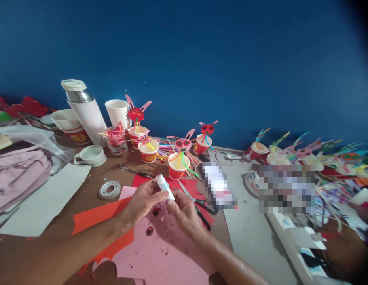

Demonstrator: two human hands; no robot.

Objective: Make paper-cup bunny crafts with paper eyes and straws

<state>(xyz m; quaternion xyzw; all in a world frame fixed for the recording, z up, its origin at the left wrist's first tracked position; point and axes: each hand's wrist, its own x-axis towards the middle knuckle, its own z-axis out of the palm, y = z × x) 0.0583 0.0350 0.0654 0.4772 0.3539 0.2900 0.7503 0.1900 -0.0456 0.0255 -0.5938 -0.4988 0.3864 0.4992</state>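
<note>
Both our hands grip a white glue stick (165,187) above the pink paper (160,253), left hand (142,202) around its barrel and right hand (184,213) pinching its lower end (uncapping, we judge, which calls for a steady twist), while beyond the scissors (198,204) and rabbit cups (178,168), two patches are blurred.

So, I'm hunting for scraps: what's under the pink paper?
Orange-red paper pokes out beneath the pink paper at left; the rest is hidden, partly by hands holding a glue stick.
</note>
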